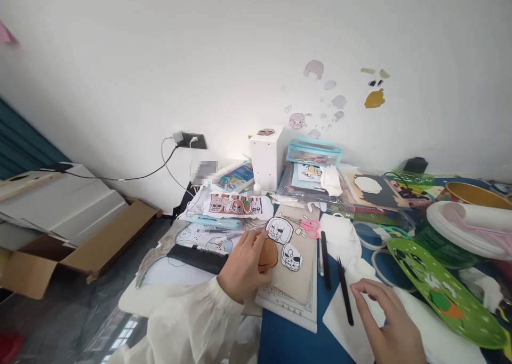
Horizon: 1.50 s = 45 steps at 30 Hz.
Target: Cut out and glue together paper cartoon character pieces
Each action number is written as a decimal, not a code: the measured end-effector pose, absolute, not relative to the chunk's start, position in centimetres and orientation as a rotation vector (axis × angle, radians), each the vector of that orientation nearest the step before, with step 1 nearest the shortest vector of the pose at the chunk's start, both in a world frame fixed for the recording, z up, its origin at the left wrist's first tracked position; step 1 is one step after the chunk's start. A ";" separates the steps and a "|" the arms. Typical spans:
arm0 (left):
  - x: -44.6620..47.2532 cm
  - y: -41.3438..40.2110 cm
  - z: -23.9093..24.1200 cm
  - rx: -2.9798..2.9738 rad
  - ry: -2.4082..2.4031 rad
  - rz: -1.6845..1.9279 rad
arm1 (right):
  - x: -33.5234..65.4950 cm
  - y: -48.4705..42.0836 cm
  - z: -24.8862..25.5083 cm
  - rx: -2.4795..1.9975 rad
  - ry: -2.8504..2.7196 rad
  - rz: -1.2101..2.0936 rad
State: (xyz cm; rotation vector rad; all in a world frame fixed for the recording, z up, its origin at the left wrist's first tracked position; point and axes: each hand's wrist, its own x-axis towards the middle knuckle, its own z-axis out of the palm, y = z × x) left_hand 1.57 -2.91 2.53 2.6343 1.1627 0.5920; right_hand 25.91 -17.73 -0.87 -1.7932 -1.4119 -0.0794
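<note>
Head view: left hand (243,262) over left edge of beige board (303,279), thumb and fingers pinching round brown piece (269,253); cannot tell whether piece is lifted or resting on board. Two black-and-white cutouts, upper one (279,230) and lower one (292,257), lie on board just right of brown piece. Pink scissors (311,228) near board's upper right. Right hand (392,318) just beside black tweezers (345,293), fingers bent, thumb and forefinger tips close; cannot tell whether anything sits between.
</note>
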 end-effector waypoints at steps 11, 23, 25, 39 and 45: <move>5.2 2.4 4.0 2.517 1.022 0.693 | 25.1 -16.8 -0.1 -1.761 -1.527 -0.093; 4.0 1.7 3.7 1.698 0.742 0.603 | 17.1 -6.0 2.6 -1.451 -1.695 -0.412; 3.7 2.0 3.1 1.576 0.741 0.614 | 16.4 -4.8 2.3 -1.420 -1.726 -0.446; 2.6 2.8 2.6 1.284 0.510 0.565 | 17.5 -7.0 2.3 -1.496 -1.737 -0.087; 2.5 2.0 2.5 1.321 0.372 0.511 | 16.5 -10.4 2.0 -1.648 -1.434 0.254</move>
